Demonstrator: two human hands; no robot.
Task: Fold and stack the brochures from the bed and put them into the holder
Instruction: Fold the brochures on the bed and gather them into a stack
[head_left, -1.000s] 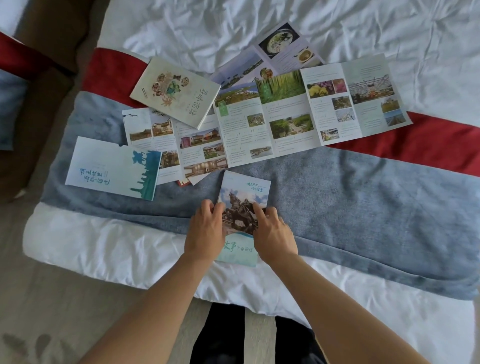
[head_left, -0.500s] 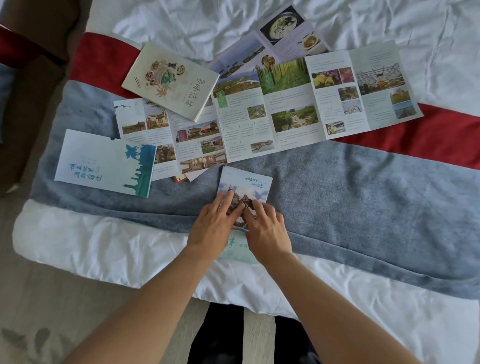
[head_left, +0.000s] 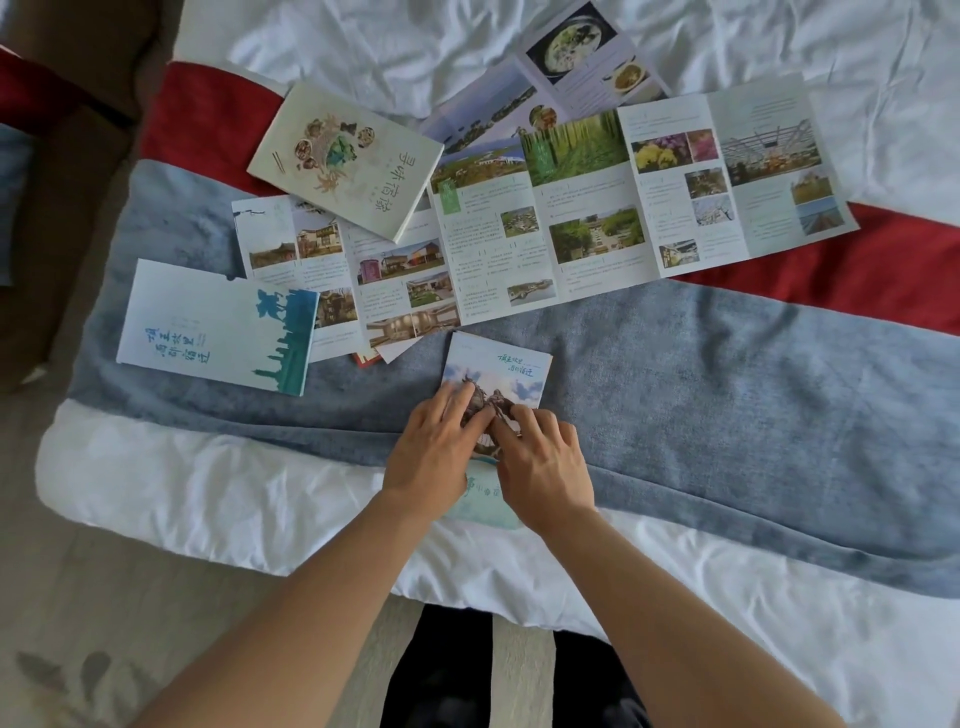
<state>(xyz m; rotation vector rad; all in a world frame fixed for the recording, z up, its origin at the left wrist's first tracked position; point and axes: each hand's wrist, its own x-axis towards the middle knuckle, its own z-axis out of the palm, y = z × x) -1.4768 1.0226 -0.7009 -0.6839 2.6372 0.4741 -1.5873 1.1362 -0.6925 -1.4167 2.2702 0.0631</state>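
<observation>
- Folded statue-cover paper brochure (head_left: 511, 371) lies on grey blanket (head_left: 727, 374) at bed edge.
- Left hand (head_left: 434, 460) and right hand (head_left: 543, 465) press flat on it, fingers straight, fingertips nearly touching.
- Unfolded photo brochures (head_left: 597, 208) lie beyond.

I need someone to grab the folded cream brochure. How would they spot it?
On the bed's red stripe, upper left, the cream brochure lies tilted over the opened leaflets. Alone among its neighbours, its cover shows drawn food, not photos.
</observation>
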